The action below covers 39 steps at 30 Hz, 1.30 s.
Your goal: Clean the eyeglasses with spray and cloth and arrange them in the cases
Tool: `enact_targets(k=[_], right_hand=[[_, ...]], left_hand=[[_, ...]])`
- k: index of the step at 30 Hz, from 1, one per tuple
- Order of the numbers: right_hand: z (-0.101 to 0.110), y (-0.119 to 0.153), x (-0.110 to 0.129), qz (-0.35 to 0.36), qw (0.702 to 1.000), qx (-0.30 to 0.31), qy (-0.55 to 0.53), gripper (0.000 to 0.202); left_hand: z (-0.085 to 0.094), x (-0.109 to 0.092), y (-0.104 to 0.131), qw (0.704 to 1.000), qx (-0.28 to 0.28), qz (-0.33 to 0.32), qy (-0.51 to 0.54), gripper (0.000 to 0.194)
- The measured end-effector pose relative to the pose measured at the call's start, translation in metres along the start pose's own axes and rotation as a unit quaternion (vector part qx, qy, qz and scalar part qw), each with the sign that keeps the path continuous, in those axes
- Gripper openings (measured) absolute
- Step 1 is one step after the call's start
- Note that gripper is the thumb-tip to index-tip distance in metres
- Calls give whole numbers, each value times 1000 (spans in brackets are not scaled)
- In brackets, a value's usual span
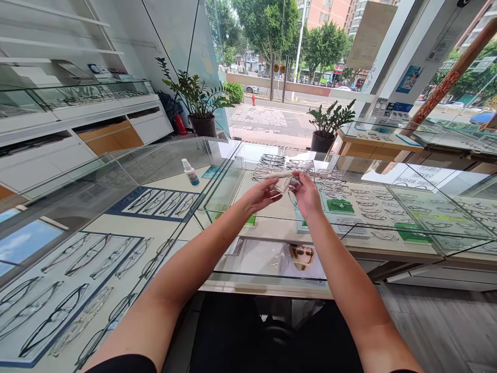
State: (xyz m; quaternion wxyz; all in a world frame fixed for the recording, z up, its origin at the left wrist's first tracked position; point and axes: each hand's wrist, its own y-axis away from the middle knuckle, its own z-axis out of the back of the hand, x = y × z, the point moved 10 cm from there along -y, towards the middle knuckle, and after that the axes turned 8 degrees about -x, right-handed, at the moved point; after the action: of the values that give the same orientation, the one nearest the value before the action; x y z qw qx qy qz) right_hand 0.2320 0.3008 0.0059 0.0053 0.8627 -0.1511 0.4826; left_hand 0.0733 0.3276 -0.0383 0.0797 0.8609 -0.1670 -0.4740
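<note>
Above the glass counter, in the middle of the head view, I hold a pale, see-through pair of glasses [282,175] between both hands. My left hand [262,196] is closed on its left side, with the fingers reaching under it. At the right end, the thumb and fingers of my right hand [306,195] pinch it. The fingers cover parts of the frame, and its fine details are too small to make out. Below and behind the hands, rows of glasses [330,178] lie inside the glass display case [236,272].
A spray bottle [190,172] stands to the left on the counter. Trays of glasses [163,202] lie under glass at the left. Green display blocks [340,205] are inside the case. Potted plants [204,124] stand by the window. Another counter [382,147] is at the right.
</note>
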Motion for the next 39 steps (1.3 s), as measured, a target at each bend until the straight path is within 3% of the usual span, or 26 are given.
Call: enact_targets(k=[4,9,14,20,26,32,39], right_hand=[[-3,3,1,9,998,9,65,30],[0,5,9,45,990,0,133,29],[-8,9,11,49,990,33,130,26],[-15,12,10,49,988,57,135,25],[-18,13,7,41,987,74,133,24],[-24,15,3,33,989,96,108,27],[-21,12,1,19,993,75,86,28]], left_hand=[[2,-23,2,996,-44,-73,33,16],[4,-44,11,989,-66,-132,-13,17],[-2,-52,17,980,-31,-180,-78,19],[-16,-41,19,987,52,-137,-66,25],[-15,-28,17,996,45,-72,-27,22],[-23,-25,21,996,77,-51,-2,23],[-19,-23,17,998,47,-21,37,21]])
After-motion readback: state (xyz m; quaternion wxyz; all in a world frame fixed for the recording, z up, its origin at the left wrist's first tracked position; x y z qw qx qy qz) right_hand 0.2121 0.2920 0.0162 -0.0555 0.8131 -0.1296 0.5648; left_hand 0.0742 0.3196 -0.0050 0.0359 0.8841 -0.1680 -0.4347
